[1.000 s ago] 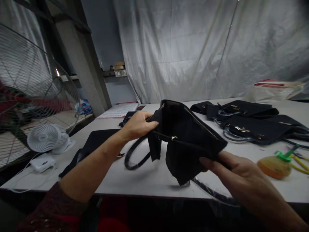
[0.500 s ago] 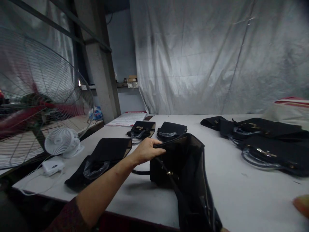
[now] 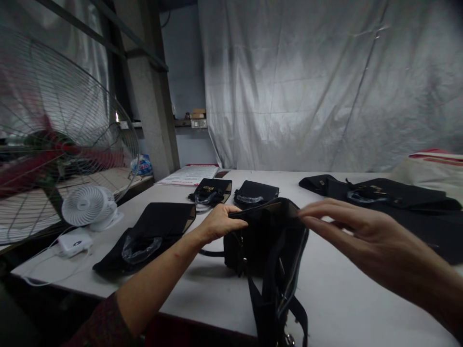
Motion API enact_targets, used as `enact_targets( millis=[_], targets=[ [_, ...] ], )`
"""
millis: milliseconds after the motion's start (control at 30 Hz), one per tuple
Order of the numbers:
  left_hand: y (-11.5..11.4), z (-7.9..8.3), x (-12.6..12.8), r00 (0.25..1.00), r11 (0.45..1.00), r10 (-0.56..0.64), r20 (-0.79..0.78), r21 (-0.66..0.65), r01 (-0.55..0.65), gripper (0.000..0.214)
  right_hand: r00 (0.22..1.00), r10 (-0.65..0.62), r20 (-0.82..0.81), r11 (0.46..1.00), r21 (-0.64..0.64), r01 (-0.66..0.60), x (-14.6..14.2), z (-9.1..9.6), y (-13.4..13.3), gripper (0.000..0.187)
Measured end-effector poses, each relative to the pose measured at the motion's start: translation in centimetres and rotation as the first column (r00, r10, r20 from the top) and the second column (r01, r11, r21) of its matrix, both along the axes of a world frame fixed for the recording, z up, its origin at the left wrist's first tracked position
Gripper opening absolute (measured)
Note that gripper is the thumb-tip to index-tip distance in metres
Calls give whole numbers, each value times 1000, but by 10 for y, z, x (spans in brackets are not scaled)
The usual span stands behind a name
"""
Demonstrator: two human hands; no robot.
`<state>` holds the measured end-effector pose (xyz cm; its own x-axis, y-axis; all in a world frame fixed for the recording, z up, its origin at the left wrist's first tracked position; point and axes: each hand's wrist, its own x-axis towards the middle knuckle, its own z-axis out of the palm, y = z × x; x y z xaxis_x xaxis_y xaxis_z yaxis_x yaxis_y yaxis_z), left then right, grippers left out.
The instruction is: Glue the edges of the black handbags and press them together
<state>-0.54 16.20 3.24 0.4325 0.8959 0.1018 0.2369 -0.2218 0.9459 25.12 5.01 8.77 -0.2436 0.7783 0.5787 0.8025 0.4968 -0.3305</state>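
Observation:
A black handbag stands upright on the white table, its mouth open toward me. My left hand is closed on the left rim of the bag's opening. My right hand reaches in from the right with its fingers stretched out flat; the fingertips touch the right rim of the opening and hold nothing. A black strap with a metal clasp hangs from the bag over the table's near edge.
A flat black bag with a plastic-wrapped handle lies to the left. Two small black bags sit behind. More black bags are piled at the right. A small white fan and a large spinning fan stand at the left.
My right hand has come back into view and reached to the bag's right rim. The bag has been set upright on the table, and the view has steadied.

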Motion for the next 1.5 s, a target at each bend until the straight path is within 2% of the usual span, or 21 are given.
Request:
enact_targets(
  millis=[67, 167, 267, 333, 467, 567, 700, 867, 1133, 1300, 1500],
  targets=[
    [-1, 0, 0, 1000, 1000, 2, 18, -1, -2, 24, 992, -11, 130, 1000, 18, 9, -17, 10, 28, 28],
    [-1, -3, -1, 999, 1000, -10, 50, -14, 11, 25, 917, -118, 381, 989, -33, 141, -38, 13, 60, 25],
    [1, -6, -1, 998, 1000, -1, 57, -25, 2, 24, 835, -196, 515, 955, -94, 282, -49, 13, 75, 29],
    [2, -7, -2, 998, 999, 11, 60, -32, -9, 23, 806, -210, 554, 930, -141, 340, -52, 12, 79, 25],
    [3, -6, -2, 999, 1000, 19, 44, -26, -18, 23, 792, -155, 590, 948, -136, 287, -52, 8, 83, 21],
    [4, -7, -2, 999, 1000, 14, 39, -17, -13, 25, 813, -143, 565, 960, -121, 253, -48, 3, 86, 23],
    [6, -11, -4, 995, 998, -52, 88, -21, 54, 28, 846, -178, 503, 946, -148, 287, -43, 0, 89, 22],
    [3, -12, -3, 990, 997, -78, 120, -3, 79, 29, 831, -233, 506, 929, -139, 344, -47, 2, 91, 23],
    [-8, -10, -2, 999, 992, -19, 36, 126, 15, 28, 811, -253, 527, 937, -76, 341, -47, -2, 92, 27],
    [-10, -11, 0, 994, 950, 94, -58, 303, -72, 31, 797, -261, 545, 936, -61, 348, -49, -2, 92, 27],
    [-12, -14, 7, 975, 913, 221, -33, 358, -195, 30, 788, -265, 556, 922, -92, 375, -39, 2, 88, 24]
  ],
)
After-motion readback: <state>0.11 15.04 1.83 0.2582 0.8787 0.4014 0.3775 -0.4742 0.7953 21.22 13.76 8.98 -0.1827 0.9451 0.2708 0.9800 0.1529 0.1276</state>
